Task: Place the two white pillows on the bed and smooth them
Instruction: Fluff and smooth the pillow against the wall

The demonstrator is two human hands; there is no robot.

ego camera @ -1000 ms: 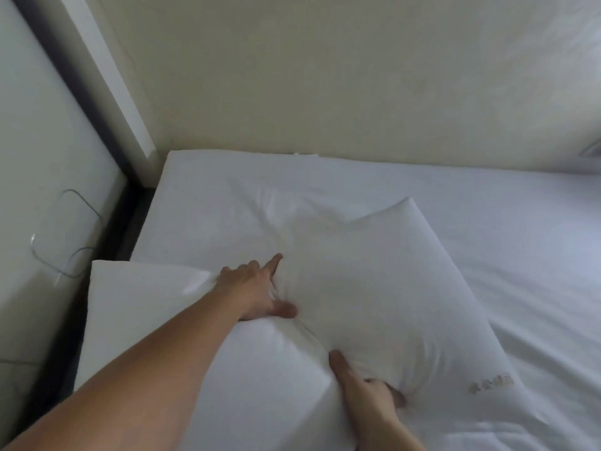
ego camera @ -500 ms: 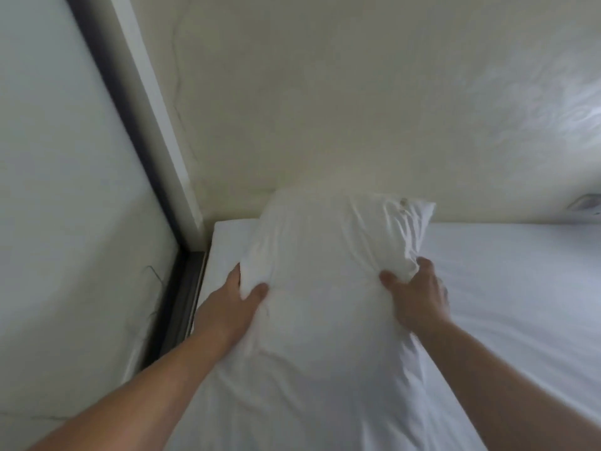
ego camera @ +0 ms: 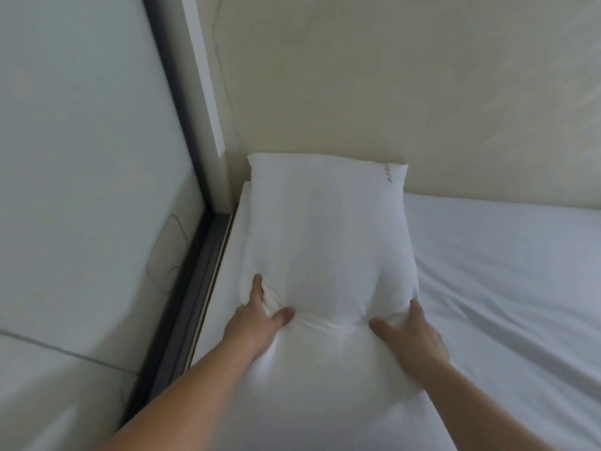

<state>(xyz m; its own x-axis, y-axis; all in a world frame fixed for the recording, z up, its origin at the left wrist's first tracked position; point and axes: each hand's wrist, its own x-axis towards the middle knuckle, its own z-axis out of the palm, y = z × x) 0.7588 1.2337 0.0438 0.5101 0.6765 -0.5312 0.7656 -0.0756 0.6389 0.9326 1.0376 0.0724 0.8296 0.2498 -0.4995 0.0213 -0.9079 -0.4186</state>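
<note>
A white pillow [ego camera: 328, 236] lies lengthwise at the head of the bed [ego camera: 507, 265], its far end against the wall, with a small embroidered mark near its far right corner. My left hand [ego camera: 257, 323] grips its left side, thumb pressed into the fabric. My right hand [ego camera: 413, 340] grips its right side the same way. The pillow is pinched and creased between my hands. Under my forearms lies more white fabric [ego camera: 325, 402]; I cannot tell whether it is this pillow or the second one.
A cream wall [ego camera: 390, 92] runs behind the bed. At left a dark frame [ego camera: 192, 271] borders a pale glass panel [ego camera: 81, 157] close to the mattress edge. White sheet stretches away to the right.
The pillow went from raised upright in both hands to lying down on the bed, its far end against the wall. Both hands slid to its near part and press in.
</note>
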